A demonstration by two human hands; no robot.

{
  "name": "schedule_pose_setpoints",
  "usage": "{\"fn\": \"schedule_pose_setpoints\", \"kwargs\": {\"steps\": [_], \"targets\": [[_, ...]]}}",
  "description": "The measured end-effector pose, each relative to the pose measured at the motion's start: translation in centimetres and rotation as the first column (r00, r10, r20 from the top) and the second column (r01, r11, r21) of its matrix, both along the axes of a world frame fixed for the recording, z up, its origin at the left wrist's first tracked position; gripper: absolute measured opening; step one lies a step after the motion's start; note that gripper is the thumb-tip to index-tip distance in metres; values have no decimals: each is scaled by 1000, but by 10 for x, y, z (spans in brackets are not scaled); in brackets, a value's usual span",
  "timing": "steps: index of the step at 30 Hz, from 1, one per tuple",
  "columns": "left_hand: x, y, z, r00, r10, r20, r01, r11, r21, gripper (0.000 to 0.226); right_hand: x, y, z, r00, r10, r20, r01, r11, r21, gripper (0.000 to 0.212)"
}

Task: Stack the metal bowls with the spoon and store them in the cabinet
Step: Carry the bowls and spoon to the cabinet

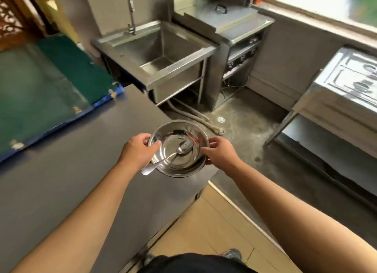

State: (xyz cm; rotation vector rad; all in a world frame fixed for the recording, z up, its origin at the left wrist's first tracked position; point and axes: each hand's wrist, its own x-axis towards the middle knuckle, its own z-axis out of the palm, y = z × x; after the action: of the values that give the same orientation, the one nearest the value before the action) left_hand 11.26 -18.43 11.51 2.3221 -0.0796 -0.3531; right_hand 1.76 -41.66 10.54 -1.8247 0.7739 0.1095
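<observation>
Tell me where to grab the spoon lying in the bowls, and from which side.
Take the spoon by its handle end, from the lower left of the metal bowls. That end sticks out past the rim beside the left hand, free to pinch, while the spoon's head lies down in the curved bottom, harder to reach. Both the left and right hand are holding the bowls at the rim, so one must let go first.

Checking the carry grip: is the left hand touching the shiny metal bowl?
Touching. The head view shows the left hand gripping the shiny metal bowl at its rim, thumb hooked over the edge.
</observation>
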Motion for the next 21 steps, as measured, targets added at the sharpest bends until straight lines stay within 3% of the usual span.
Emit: {"fn": "schedule_pose_setpoints", "kwargs": {"steps": [6, 15, 21], "targets": [[-15, -137, 25, 991, -128, 40, 129, 991, -26, 40, -52, -123, 24, 982, -170, 86, 167, 985, 31, 29], [-75, -367, 53, 894, -443, 70, 448, 890, -83, 50, -174, -303, 59, 892, -422, 161, 444, 885, -142, 27], [-124, -491, 74, 746, -659, 98, 666, 740, -95, 28, -260, -381, 70, 756, -629, 179, 653, 745, -137, 23]]}}
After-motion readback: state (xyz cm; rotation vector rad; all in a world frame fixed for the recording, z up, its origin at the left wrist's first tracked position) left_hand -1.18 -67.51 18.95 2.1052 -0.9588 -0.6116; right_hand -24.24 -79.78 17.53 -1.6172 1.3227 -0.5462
